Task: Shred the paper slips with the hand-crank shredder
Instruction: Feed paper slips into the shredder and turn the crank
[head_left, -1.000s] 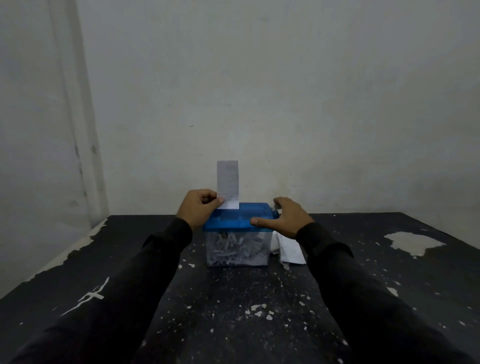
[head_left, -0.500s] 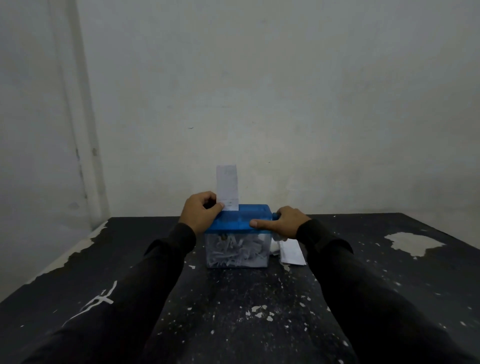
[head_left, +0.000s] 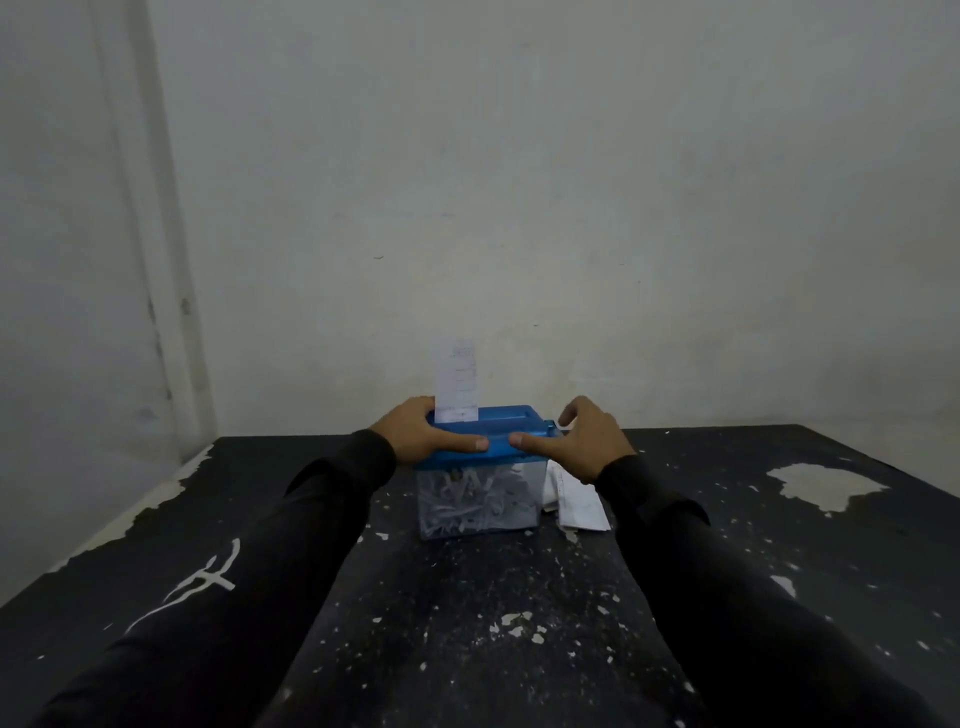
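Shredder (head_left: 480, 470) mid-table (head_left: 519, 649), blue lid over clear bin of shreds. Paper slip (head_left: 457, 382) upright in lid slot. Left hand (head_left: 415, 434) gripping lid's left end. Right hand (head_left: 584, 441) spread, thumb touching lid front. More slips (head_left: 579, 501) just right of bin.

One view only, from a camera worn on the person's head, wide-angle, facing forward and tilted down. The shredder (head_left: 480, 467) sits near the middle of the picture, at arm's reach — both sleeves run up from the bottom corners toward it. The dark table (head_left: 467, 649) fills the lower part in front of the shredder; behind it the pale wall (head_left: 519, 182) takes up the whole upper half. Left of the shredder a room corner shows — its lines bowed by the lens.
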